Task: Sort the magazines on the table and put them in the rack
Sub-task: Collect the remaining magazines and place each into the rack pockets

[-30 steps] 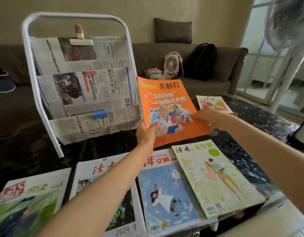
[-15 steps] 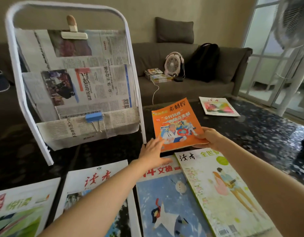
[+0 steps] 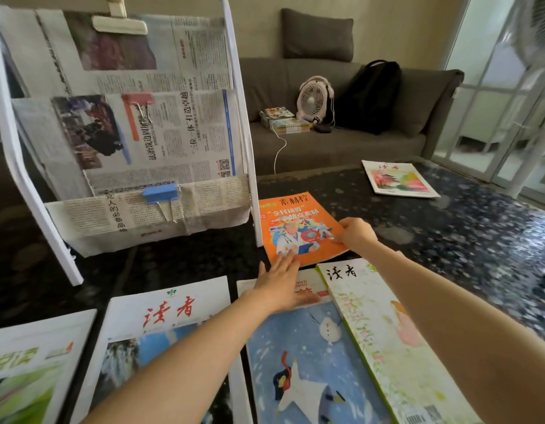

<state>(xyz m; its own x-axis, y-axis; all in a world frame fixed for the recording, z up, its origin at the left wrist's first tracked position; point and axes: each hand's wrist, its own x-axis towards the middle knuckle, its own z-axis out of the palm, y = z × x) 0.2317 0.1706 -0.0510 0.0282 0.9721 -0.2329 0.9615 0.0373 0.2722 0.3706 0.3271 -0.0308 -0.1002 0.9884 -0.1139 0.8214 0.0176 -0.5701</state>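
Your right hand (image 3: 355,234) pinches the right edge of the orange magazine (image 3: 298,228), thumb on the cover and the other fingers tucked under or behind it, while your left hand (image 3: 280,286) lies spread and flat, fingertips touching that magazine's near edge and the palm resting on the blue snow-scene magazine (image 3: 308,362). The orange magazine lies on the dark bench (image 3: 448,246) just beside the right leg of the white rack (image 3: 243,142), about midway between the near and far edges. It looks thin, light and floppy, with a glossy cover that could slip, so you would do well to take it by the spine or with a hand on each long edge, since a one-corner hold would likely let it sag. Along the near edge lie four more magazines: a green-covered one (image 3: 29,371) at the left corner, a white one with red characters (image 3: 161,325), the blue one, and a pale floral one (image 3: 387,338) overlapping the blue one's right side. A sixth magazine (image 3: 399,179) lies alone, well apart toward the far right corner. That makes six magazines on the bench, none in the rack yet, whose three tiers show newspaper held by three clips, one on each
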